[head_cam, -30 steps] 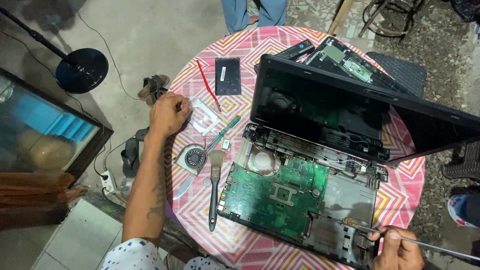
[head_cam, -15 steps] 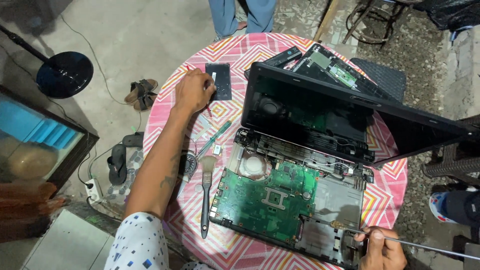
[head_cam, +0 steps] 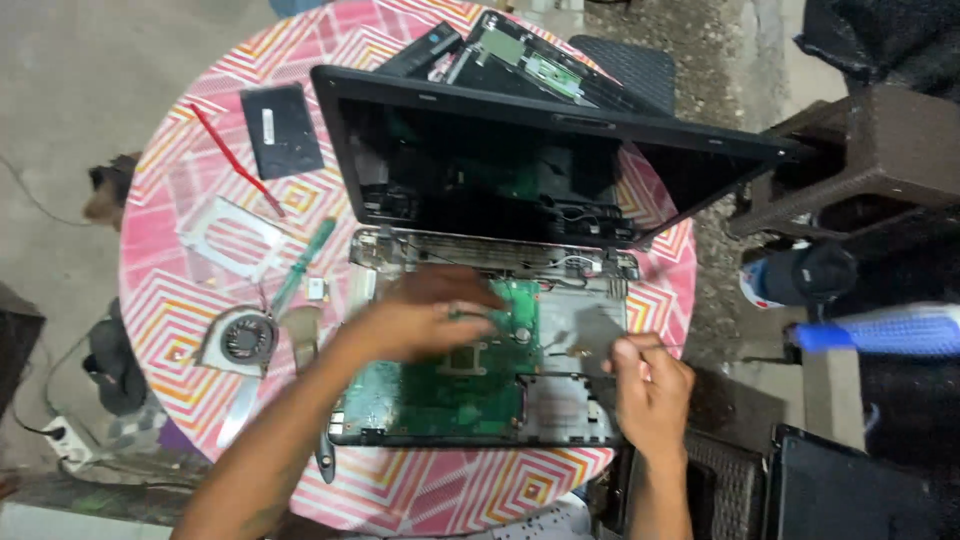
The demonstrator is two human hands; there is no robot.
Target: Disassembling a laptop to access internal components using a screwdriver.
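Change: our left hand [head_cam: 425, 320] has come off the far-left desk [head_cam: 180, 300] onto the green motherboard [head_cam: 450, 385], fingers loosely spread.
Right hand [head_cam: 650, 385]: fingers still pinch a thin tool [head_cam: 655, 345].
Meaning: we judge board work is resuming.

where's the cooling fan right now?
In the head view the cooling fan lies on the table's left part, left of the open laptop base, below the metal bracket and beside the green-handled screwdriver.
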